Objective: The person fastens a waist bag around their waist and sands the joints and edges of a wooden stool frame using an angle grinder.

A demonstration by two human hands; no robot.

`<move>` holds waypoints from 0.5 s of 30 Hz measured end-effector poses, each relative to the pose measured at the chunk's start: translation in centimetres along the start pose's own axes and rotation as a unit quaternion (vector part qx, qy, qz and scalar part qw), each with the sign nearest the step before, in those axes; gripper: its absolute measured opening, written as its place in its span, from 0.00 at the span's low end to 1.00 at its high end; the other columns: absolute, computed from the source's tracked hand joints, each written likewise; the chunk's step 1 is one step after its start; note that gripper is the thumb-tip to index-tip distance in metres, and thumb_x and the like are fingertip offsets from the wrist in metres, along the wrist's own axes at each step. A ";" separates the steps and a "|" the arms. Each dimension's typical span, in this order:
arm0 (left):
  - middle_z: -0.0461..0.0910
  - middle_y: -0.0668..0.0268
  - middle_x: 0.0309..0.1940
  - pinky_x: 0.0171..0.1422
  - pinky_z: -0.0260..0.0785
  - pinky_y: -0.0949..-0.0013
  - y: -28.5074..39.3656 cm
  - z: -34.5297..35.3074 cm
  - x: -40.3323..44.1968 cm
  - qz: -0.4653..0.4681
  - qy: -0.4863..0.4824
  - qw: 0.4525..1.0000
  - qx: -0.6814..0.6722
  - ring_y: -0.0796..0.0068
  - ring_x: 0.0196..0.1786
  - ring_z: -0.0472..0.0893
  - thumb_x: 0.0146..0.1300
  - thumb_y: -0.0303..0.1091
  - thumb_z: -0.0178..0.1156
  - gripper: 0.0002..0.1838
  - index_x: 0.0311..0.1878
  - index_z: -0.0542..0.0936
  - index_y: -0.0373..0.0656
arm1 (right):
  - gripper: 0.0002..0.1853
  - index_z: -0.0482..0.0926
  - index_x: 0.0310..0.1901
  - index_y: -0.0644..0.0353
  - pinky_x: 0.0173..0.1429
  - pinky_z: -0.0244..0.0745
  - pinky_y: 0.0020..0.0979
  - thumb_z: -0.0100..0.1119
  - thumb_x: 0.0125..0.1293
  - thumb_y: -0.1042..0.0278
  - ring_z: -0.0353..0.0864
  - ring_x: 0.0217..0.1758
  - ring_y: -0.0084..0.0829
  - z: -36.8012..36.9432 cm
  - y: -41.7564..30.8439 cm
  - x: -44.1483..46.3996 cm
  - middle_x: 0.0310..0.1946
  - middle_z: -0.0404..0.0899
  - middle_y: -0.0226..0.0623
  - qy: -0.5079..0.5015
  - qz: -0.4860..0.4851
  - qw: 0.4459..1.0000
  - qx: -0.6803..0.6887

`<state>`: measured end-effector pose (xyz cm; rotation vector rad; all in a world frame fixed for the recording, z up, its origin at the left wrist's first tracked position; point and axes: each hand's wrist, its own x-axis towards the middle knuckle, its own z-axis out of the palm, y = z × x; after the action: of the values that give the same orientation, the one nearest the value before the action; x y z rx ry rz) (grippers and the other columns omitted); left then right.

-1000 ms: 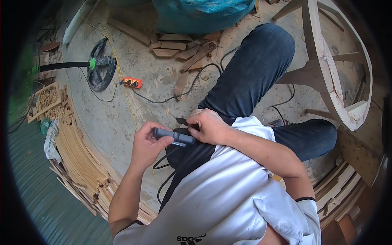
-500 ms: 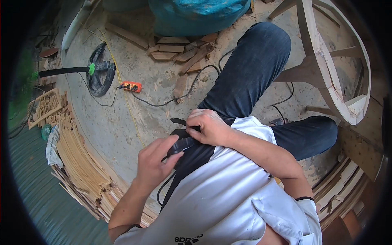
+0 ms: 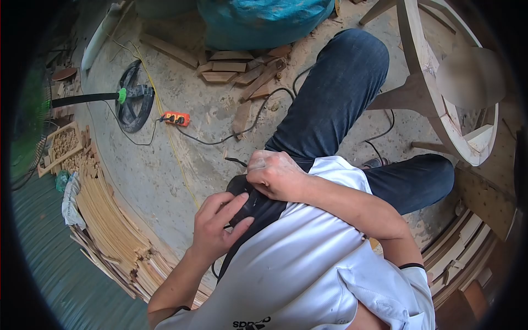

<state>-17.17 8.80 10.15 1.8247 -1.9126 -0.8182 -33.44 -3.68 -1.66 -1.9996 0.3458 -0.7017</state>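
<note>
Two hands at the waist: left hand [image 3: 223, 223] and right hand [image 3: 276, 175] lie close together at the front of the seated wearer's body.

Left hand: fingers parted, index tip against dark material, thumb apart from it; no clear grip seen.

Right hand: curled closed over the upper edge of the black pouch; fingertips hidden beneath.

Black pouch [image 3: 237, 185]: at the waist over the near thigh, between and under the hands; a black strap [image 3: 235, 161] sticks out beyond the right knuckles.

Just changed: the slim grey device, held up by the left hand one second ago, is out of sight; the left hand has come in against the pouch.

Meaning (judged): handling is now centred on the pouch; whether the device is inside or behind the fingers, cannot tell.

Clothing: white shirt [image 3: 286, 258] with dark panel; blue jeans [image 3: 330, 99].

Concrete floor [image 3: 214, 102]: dusty; orange power strip [image 3: 177, 118] with black cable [image 3: 212, 143]; wood offcuts [image 3: 228, 67] beside a teal sack [image 3: 264, 25].

Room, left: black stand base [image 3: 137, 94]; long wooden strips [image 3: 113, 217].

Room, right: rounded wooden frame [image 3: 413, 38], partly blurred; stacked planks [image 3: 451, 258].
</note>
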 end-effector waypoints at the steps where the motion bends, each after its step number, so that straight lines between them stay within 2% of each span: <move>1: 0.80 0.57 0.44 0.46 0.77 0.63 -0.4 0.1 -0.3 0.012 0.000 1.000 -0.025 0.59 0.43 0.82 0.50 0.24 0.78 0.21 0.50 0.86 0.38 | 0.08 0.76 0.25 0.61 0.42 0.79 0.42 0.69 0.51 0.77 0.81 0.42 0.43 0.1 0.1 0.0 0.30 0.80 0.35 0.005 -0.004 1.000 0.015; 3: 0.80 0.59 0.44 0.47 0.76 0.62 -1.6 0.6 -1.0 0.038 0.001 0.996 -0.076 0.58 0.43 0.81 0.50 0.27 0.78 0.19 0.47 0.87 0.39 | 0.09 0.76 0.25 0.61 0.43 0.78 0.42 0.69 0.50 0.78 0.81 0.42 0.43 0.1 0.4 0.1 0.29 0.79 0.36 0.018 -0.011 0.999 0.043; 6: 0.80 0.58 0.44 0.45 0.78 0.66 -1.0 0.9 -1.2 -0.044 -0.006 0.993 -0.111 0.62 0.45 0.83 0.50 0.24 0.78 0.16 0.44 0.88 0.37 | 0.05 0.79 0.25 0.59 0.44 0.80 0.42 0.67 0.53 0.74 0.82 0.45 0.43 -0.1 0.7 0.0 0.29 0.81 0.35 0.000 -0.016 0.998 0.065; 9: 0.80 0.60 0.46 0.44 0.79 0.68 -0.8 0.3 -0.6 -0.039 -0.031 0.998 -0.029 0.65 0.45 0.84 0.49 0.24 0.79 0.14 0.40 0.88 0.38 | 0.06 0.79 0.25 0.60 0.43 0.79 0.43 0.67 0.53 0.74 0.81 0.45 0.43 -0.1 0.5 0.3 0.28 0.80 0.36 -0.013 -0.029 0.996 0.082; 12: 0.80 0.62 0.45 0.41 0.79 0.70 -0.8 0.7 -0.1 -0.155 -0.060 0.983 -0.072 0.68 0.42 0.84 0.47 0.26 0.81 0.17 0.40 0.85 0.38 | 0.09 0.75 0.23 0.63 0.42 0.77 0.42 0.69 0.51 0.78 0.81 0.42 0.44 -0.2 0.4 0.4 0.28 0.78 0.40 -0.020 -0.051 0.994 0.098; 15: 0.80 0.60 0.42 0.38 0.77 0.65 0.4 0.7 2.0 -0.265 -0.035 0.962 -0.051 0.65 0.34 0.82 0.47 0.31 0.82 0.22 0.43 0.81 0.39 | 0.08 0.76 0.24 0.61 0.40 0.78 0.42 0.68 0.51 0.76 0.80 0.43 0.43 -0.7 -0.2 0.7 0.29 0.78 0.39 -0.037 -0.061 0.994 0.084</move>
<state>-18.09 6.92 9.65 2.3012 -1.3895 -1.1353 -33.32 -4.38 -0.95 -1.8914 0.1162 -0.7068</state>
